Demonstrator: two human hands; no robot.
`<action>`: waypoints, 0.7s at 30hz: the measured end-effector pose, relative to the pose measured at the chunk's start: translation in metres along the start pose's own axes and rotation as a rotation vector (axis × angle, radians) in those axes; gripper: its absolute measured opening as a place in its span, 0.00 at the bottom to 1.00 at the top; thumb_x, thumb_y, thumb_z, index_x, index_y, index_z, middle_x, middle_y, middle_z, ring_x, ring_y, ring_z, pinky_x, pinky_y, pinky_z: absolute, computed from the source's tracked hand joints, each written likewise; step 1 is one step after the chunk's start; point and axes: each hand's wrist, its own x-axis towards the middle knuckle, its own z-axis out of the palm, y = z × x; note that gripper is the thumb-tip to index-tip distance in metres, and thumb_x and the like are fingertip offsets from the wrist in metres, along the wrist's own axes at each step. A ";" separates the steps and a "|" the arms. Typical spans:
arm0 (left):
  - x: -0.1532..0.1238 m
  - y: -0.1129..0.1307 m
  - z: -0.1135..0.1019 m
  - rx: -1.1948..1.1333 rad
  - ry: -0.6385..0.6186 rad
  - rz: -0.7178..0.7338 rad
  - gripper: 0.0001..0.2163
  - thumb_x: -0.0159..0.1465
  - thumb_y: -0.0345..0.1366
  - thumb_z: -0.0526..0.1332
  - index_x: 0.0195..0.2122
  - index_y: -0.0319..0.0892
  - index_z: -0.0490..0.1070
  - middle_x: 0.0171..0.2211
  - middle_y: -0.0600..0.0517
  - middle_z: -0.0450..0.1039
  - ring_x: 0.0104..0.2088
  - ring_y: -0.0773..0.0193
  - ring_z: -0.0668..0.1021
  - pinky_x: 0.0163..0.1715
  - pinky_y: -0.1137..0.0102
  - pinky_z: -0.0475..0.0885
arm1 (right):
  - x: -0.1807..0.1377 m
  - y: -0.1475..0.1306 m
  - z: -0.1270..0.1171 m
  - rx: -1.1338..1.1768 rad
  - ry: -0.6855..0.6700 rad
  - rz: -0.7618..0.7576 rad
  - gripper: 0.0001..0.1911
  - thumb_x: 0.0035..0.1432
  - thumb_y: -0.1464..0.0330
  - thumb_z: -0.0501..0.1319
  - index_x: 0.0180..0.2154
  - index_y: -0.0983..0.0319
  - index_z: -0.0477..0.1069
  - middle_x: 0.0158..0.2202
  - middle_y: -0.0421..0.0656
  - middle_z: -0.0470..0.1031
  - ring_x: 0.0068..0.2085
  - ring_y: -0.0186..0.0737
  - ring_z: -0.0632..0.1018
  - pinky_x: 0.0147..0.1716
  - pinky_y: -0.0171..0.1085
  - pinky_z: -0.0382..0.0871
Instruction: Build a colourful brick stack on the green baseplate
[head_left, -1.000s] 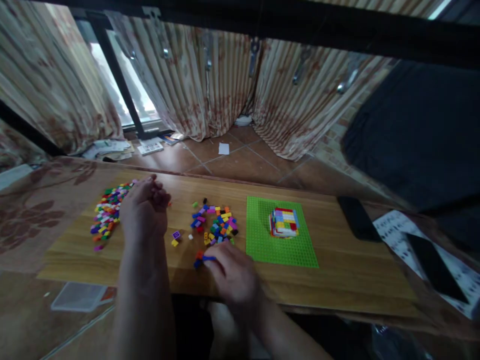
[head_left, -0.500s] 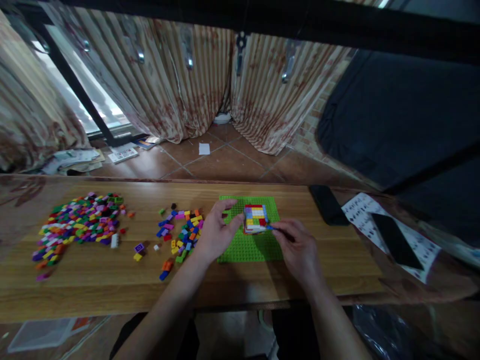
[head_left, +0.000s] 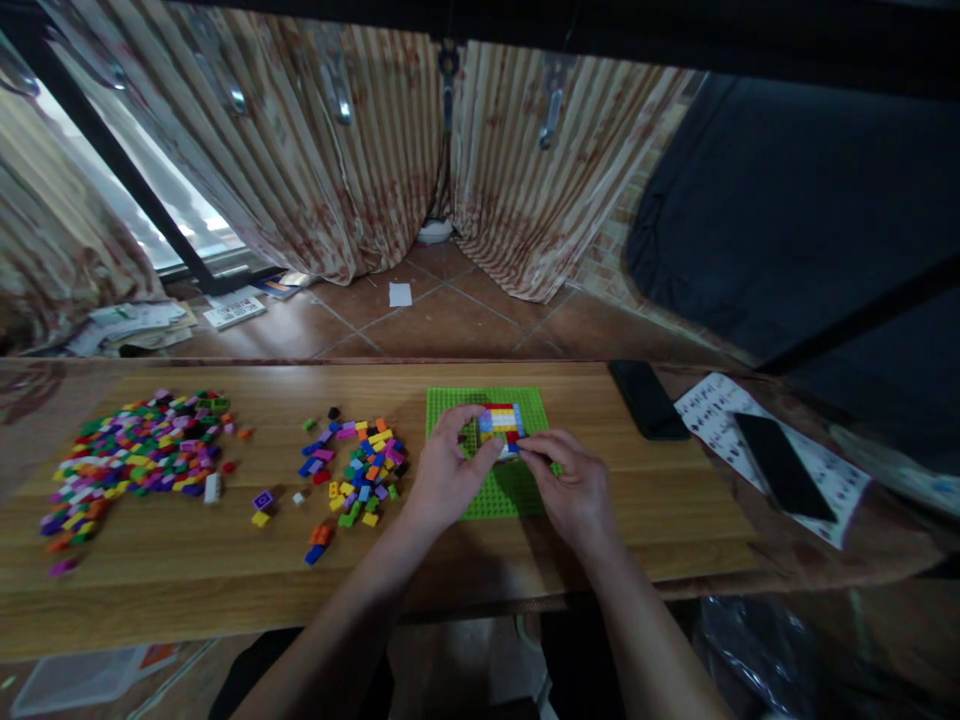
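Note:
A small block built of many-coloured bricks [head_left: 501, 421] stands on a green studded baseplate [head_left: 529, 405] on the wooden table. My left hand [head_left: 448, 470] curls round the block's left side, thumb and fingers touching it. My right hand [head_left: 571, 487] pinches at the block's near right corner, where a small blue brick shows at the fingertips. Left of my hands lies a small heap of loose bricks [head_left: 357, 468]. A bigger heap of loose bricks [head_left: 135, 454] spreads at the far left.
A black phone [head_left: 647, 400] lies right of the baseplate. Another dark phone [head_left: 782, 452] rests on a printed sheet [head_left: 825, 470] at the table's right end. Past the table are a tiled floor, striped curtains and scattered papers [head_left: 135, 322].
My right hand has carried a blue brick from the small heap to the block. My left hand has come from the far-left heap to the block's side. The view has swung right.

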 end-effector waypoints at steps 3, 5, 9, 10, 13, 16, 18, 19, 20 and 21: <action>-0.003 0.006 0.008 -0.016 0.058 -0.075 0.21 0.56 0.37 0.66 0.51 0.40 0.68 0.49 0.44 0.73 0.51 0.55 0.75 0.52 0.59 0.70 | 0.000 -0.001 0.000 0.003 0.004 0.021 0.07 0.60 0.73 0.61 0.35 0.57 0.77 0.34 0.41 0.77 0.36 0.37 0.79 0.38 0.36 0.72; -0.003 0.009 0.014 -0.060 0.092 -0.146 0.24 0.54 0.36 0.67 0.52 0.38 0.66 0.49 0.42 0.72 0.50 0.55 0.75 0.51 0.59 0.71 | 0.000 -0.002 0.000 -0.008 0.010 0.034 0.06 0.60 0.73 0.61 0.34 0.58 0.77 0.34 0.41 0.77 0.36 0.37 0.79 0.37 0.36 0.72; -0.002 0.013 0.022 -0.169 0.124 -0.261 0.25 0.53 0.34 0.67 0.52 0.37 0.64 0.47 0.42 0.73 0.46 0.57 0.77 0.46 0.61 0.73 | 0.001 -0.006 0.000 -0.013 0.004 0.052 0.06 0.59 0.72 0.61 0.32 0.58 0.76 0.32 0.40 0.77 0.35 0.37 0.78 0.36 0.36 0.71; -0.002 0.013 0.023 -0.183 0.133 -0.274 0.25 0.53 0.34 0.68 0.51 0.37 0.64 0.47 0.42 0.73 0.46 0.57 0.77 0.46 0.62 0.73 | 0.002 -0.007 0.000 -0.011 0.001 0.060 0.06 0.59 0.72 0.61 0.32 0.58 0.76 0.32 0.40 0.77 0.35 0.38 0.78 0.36 0.37 0.71; 0.000 0.012 0.025 -0.210 0.154 -0.288 0.25 0.52 0.33 0.68 0.50 0.38 0.64 0.47 0.43 0.73 0.46 0.58 0.77 0.45 0.64 0.73 | 0.002 -0.007 -0.001 0.007 -0.005 0.101 0.06 0.59 0.70 0.61 0.32 0.58 0.77 0.32 0.41 0.78 0.35 0.39 0.78 0.37 0.38 0.71; 0.001 0.011 0.027 -0.216 0.171 -0.296 0.25 0.51 0.32 0.68 0.50 0.38 0.64 0.47 0.44 0.72 0.46 0.58 0.77 0.44 0.64 0.73 | 0.001 -0.004 0.000 0.079 0.012 0.190 0.05 0.57 0.66 0.63 0.32 0.58 0.78 0.33 0.41 0.78 0.35 0.40 0.78 0.36 0.39 0.71; 0.001 0.010 0.027 -0.217 0.179 -0.296 0.25 0.51 0.32 0.68 0.50 0.38 0.64 0.47 0.43 0.72 0.46 0.58 0.77 0.45 0.64 0.73 | 0.001 -0.001 0.001 0.176 0.052 0.305 0.07 0.55 0.63 0.64 0.32 0.58 0.78 0.32 0.41 0.78 0.34 0.40 0.77 0.35 0.39 0.71; 0.001 0.010 0.028 -0.220 0.180 -0.293 0.25 0.51 0.32 0.68 0.50 0.38 0.64 0.47 0.43 0.72 0.46 0.58 0.77 0.45 0.64 0.73 | 0.001 0.001 0.002 0.233 0.079 0.377 0.09 0.55 0.61 0.65 0.32 0.59 0.78 0.30 0.41 0.78 0.33 0.39 0.77 0.34 0.38 0.71; 0.001 0.011 0.028 -0.220 0.180 -0.291 0.25 0.51 0.32 0.68 0.50 0.38 0.64 0.47 0.44 0.72 0.45 0.58 0.77 0.45 0.63 0.73 | 0.002 0.002 0.002 0.291 0.102 0.449 0.11 0.54 0.59 0.65 0.31 0.59 0.78 0.29 0.41 0.78 0.31 0.39 0.76 0.33 0.38 0.70; 0.001 0.011 0.028 -0.216 0.178 -0.289 0.25 0.51 0.32 0.68 0.50 0.37 0.64 0.46 0.44 0.72 0.45 0.58 0.77 0.46 0.63 0.72 | 0.002 0.003 0.003 0.346 0.118 0.514 0.12 0.53 0.57 0.65 0.30 0.60 0.78 0.27 0.41 0.77 0.30 0.38 0.76 0.31 0.38 0.70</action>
